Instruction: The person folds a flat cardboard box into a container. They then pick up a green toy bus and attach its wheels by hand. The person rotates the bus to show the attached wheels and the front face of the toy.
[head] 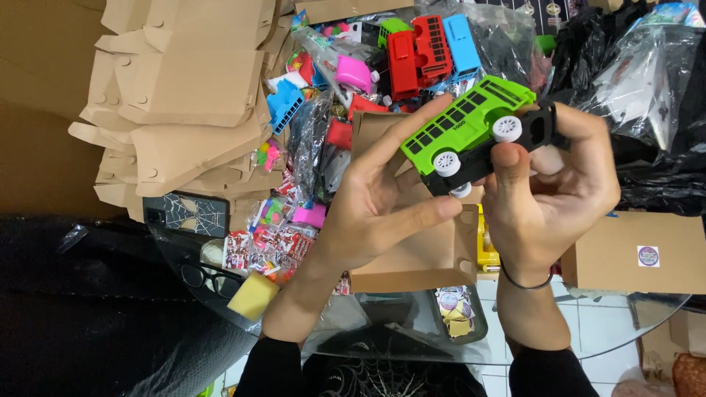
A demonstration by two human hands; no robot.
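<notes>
Both hands hold a bright green toy bus [463, 121] with white wheels and a black underside, tilted on its side above the table. My left hand [375, 198] supports its front end, index finger along the roof and thumb by the lower wheel. My right hand [551, 184] grips the rear and the black base, thumb by a white wheel. Under the hands lies an open brown cardboard box [412, 257].
A stack of flat brown cardboard boxes [184, 95] lies at the left. Red, blue and pink toy buses [419, 51] in plastic bags pile up behind. A closed brown box [640, 254] sits right, glasses [209, 278] and a yellow sponge [254, 295] on the glass table [625, 323].
</notes>
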